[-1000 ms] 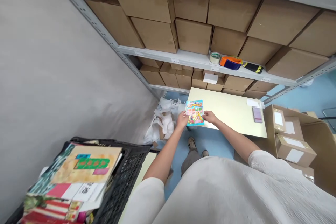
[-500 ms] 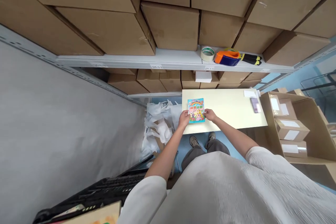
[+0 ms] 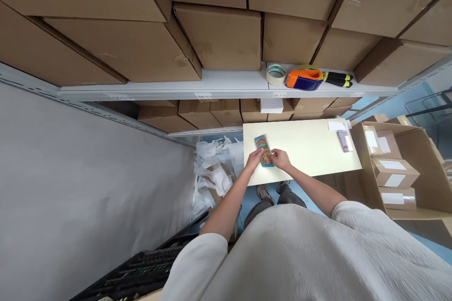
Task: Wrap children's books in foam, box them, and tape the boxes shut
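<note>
A colourful picture book [image 3: 262, 142] with a blue border is held up above the left part of the pale table [image 3: 303, 146]. It is turned at an angle, so its cover looks narrow. My left hand [image 3: 254, 158] grips the book's left side, its fingers over the cover. On the opposite edge, my right hand [image 3: 280, 158] is closed with thumb and fingers pinching the book.
Cardboard boxes [image 3: 219, 37] fill the shelves ahead. A tape roll [image 3: 276, 74], an orange and blue tape dispenser [image 3: 304, 78] and black-yellow handles [image 3: 338, 79] sit on the shelf edge. White plastic bags [image 3: 215, 169] lie left; a large carton [image 3: 420, 150] with labelled parcels stands right.
The book was facing me flat with its full cover showing; now it is tilted and turned sideways. My hands have come closer together, and the left has shifted inward over the cover.
</note>
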A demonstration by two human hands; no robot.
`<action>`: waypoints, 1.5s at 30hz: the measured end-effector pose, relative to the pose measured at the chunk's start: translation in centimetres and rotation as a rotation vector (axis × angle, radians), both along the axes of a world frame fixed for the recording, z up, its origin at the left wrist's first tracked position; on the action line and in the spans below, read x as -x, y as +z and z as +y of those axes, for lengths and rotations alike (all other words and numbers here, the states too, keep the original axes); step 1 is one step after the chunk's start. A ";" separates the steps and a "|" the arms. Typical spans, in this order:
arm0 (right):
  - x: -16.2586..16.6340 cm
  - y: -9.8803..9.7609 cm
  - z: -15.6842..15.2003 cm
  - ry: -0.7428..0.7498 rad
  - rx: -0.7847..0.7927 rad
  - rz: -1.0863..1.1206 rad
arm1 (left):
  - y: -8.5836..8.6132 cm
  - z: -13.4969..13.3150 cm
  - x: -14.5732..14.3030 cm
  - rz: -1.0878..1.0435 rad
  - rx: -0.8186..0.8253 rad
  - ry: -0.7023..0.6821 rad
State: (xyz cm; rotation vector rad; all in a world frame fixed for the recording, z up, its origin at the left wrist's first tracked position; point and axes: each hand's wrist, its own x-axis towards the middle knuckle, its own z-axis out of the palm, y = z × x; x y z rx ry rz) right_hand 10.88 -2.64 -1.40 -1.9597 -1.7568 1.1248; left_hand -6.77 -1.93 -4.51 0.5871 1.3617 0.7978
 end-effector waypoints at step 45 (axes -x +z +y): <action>-1.2 -1.6 0.1 -0.229 0.088 -0.005 | 0.1 1.3 1.2 0.171 -0.025 0.013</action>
